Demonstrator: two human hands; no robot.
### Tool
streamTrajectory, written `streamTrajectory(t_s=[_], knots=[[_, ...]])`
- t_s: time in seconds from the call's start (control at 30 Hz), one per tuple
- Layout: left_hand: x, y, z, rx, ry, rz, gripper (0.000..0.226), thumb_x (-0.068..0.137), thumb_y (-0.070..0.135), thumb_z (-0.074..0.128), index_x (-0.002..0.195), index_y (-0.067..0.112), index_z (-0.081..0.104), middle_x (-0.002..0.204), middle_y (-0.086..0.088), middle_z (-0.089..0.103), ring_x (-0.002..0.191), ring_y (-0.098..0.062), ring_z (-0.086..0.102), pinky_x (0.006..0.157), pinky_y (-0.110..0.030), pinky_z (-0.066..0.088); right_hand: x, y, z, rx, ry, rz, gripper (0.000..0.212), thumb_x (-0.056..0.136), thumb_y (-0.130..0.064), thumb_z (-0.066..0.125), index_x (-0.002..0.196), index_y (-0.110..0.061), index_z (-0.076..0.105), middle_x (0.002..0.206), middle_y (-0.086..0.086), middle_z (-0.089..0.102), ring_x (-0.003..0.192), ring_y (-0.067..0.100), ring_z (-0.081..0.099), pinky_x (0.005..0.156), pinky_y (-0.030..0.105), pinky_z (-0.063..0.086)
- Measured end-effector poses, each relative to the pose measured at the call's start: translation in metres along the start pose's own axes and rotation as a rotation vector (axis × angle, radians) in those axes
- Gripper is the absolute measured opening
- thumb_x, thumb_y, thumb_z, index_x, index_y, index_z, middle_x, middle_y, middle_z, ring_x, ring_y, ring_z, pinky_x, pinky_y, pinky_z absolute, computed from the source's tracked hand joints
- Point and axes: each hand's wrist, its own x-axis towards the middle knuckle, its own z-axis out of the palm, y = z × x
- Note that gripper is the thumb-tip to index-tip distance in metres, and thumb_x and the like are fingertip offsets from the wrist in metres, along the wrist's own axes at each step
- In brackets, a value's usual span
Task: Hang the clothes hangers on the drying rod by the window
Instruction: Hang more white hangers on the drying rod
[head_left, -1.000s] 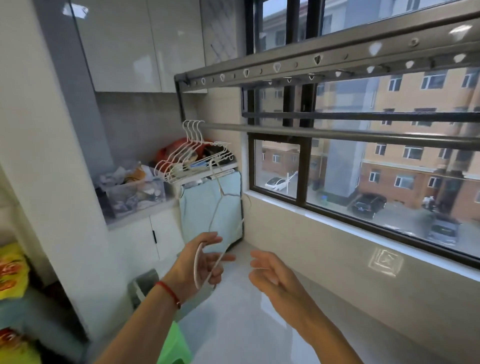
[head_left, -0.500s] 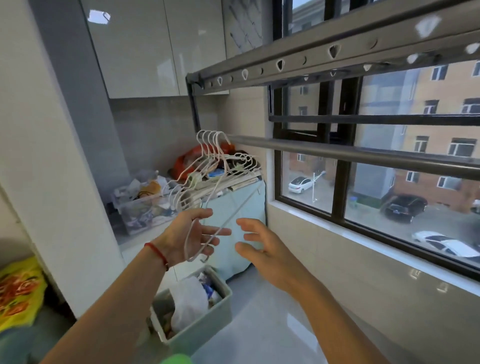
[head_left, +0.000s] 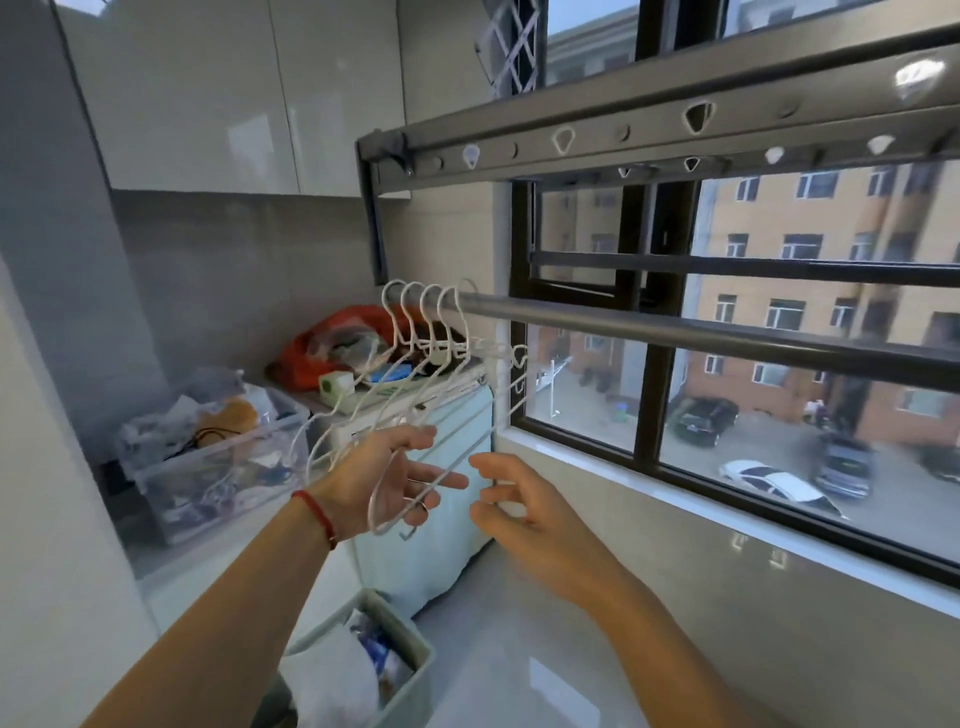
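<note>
White hangers (head_left: 415, 332), grey drying rod (head_left: 675, 325), red wrist string (head_left: 317, 512), orange bag (head_left: 332, 338).

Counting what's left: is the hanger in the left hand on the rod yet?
No. The left hand holds the hanger below the rod.

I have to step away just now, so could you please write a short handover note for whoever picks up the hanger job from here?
Left hand: holds one white wire hanger loosely in curled fingers, below the rod.
Right hand: open and empty, close beside the left, fingers toward that hanger.
Drying rod: runs along the window; a bunch of white hangers already hooked at its left end.
Done: those hangers are up.
Left: hook the held hanger on the rod, probably beside the bunch. I cannot see any other loose hangers.
</note>
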Motion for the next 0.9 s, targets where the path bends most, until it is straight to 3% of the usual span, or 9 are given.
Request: streamTrajectory(t_s=[0.17,0.4,0.5,0.57,0.6,0.7,0.77,0.83,0.9], knots=[[0.011,-0.008,-0.012,0.015,-0.047,-0.024,0.038,0.097,0.021,0.049,0.134,0.026,0.041,0.118,-0.038,0.066,0.061,-0.031,0.056,0.049,-0.031,0.043,0.015,0.011,0.018,-0.027,0.035,0.044,0.043,0.097,-0.030,0.062,0.136,-0.043,0.052,0.139,-0.019,0.052,0.122,-0.001,0.054,0.100,0.035,0.054],[0.021,-0.007,-0.027,0.096,-0.041,-0.029,0.045,0.098,0.024,0.054,0.140,0.023,0.040,0.127,-0.037,0.062,0.078,-0.042,0.068,0.058,-0.037,0.053,0.015,0.017,0.025,-0.089,0.053,0.084,0.043,0.098,-0.030,0.062,0.137,-0.044,0.051,0.139,-0.020,0.050,0.121,-0.004,0.052,0.097,0.024,0.052],[0.017,-0.002,-0.028,0.188,0.028,0.000,0.056,0.092,0.045,0.063,0.142,0.025,0.046,0.134,-0.025,0.059,0.097,-0.040,0.074,0.082,-0.047,0.061,0.007,0.018,0.021,-0.121,0.073,0.099,0.043,0.098,-0.031,0.061,0.138,-0.044,0.050,0.139,-0.019,0.050,0.121,-0.004,0.052,0.096,0.021,0.051],[0.005,0.003,-0.027,0.467,0.127,0.099,0.069,0.076,0.063,0.069,0.138,0.038,0.050,0.137,-0.009,0.061,0.107,-0.028,0.071,0.100,-0.046,0.054,-0.004,0.018,0.015,-0.118,0.090,0.112,0.043,0.099,-0.030,0.061,0.138,-0.042,0.050,0.139,-0.018,0.050,0.122,-0.004,0.051,0.091,0.016,0.051],[-0.003,0.006,-0.025,0.655,0.197,0.181,0.065,0.077,0.064,0.069,0.136,0.041,0.053,0.135,-0.003,0.063,0.109,-0.021,0.069,0.103,-0.043,0.052,-0.011,0.019,0.011,-0.110,0.102,0.124,0.043,0.099,-0.029,0.061,0.139,-0.041,0.050,0.139,-0.017,0.050,0.122,-0.004,0.051,0.088,0.013,0.051],[-0.026,0.006,-0.012,1.008,0.550,0.610,0.035,0.096,0.036,0.063,0.130,0.028,0.063,0.115,0.001,0.071,0.100,-0.017,0.066,0.092,-0.038,0.052,-0.036,0.021,-0.003,-0.115,0.157,0.145,0.044,0.100,-0.024,0.061,0.140,-0.039,0.049,0.139,-0.018,0.051,0.123,-0.003,0.052,0.090,0.013,0.052],[-0.043,-0.002,0.016,0.861,0.678,0.849,0.023,0.096,0.020,0.063,0.119,0.021,0.067,0.105,0.002,0.072,0.091,-0.016,0.066,0.086,-0.038,0.054,-0.056,0.023,-0.014,-0.099,0.218,0.149,0.043,0.100,-0.020,0.061,0.138,-0.038,0.051,0.138,-0.019,0.053,0.122,-0.002,0.054,0.094,0.018,0.053],[-0.051,-0.021,0.056,0.685,0.594,0.897,0.018,0.093,0.010,0.063,0.107,0.021,0.069,0.099,0.008,0.072,0.087,-0.008,0.066,0.080,-0.025,0.053,-0.081,0.024,-0.027,-0.078,0.289,0.146,0.041,0.100,-0.020,0.060,0.137,-0.037,0.052,0.135,-0.020,0.055,0.121,-0.002,0.056,0.095,0.021,0.054],[-0.053,-0.051,0.107,0.592,0.421,0.808,0.021,0.091,0.006,0.063,0.100,0.024,0.070,0.098,0.013,0.072,0.087,-0.005,0.065,0.072,-0.013,0.050,-0.109,0.025,-0.044,-0.070,0.384,0.137,0.037,0.100,-0.021,0.061,0.134,-0.035,0.054,0.131,-0.019,0.059,0.118,0.000,0.059,0.095,0.023,0.055]])
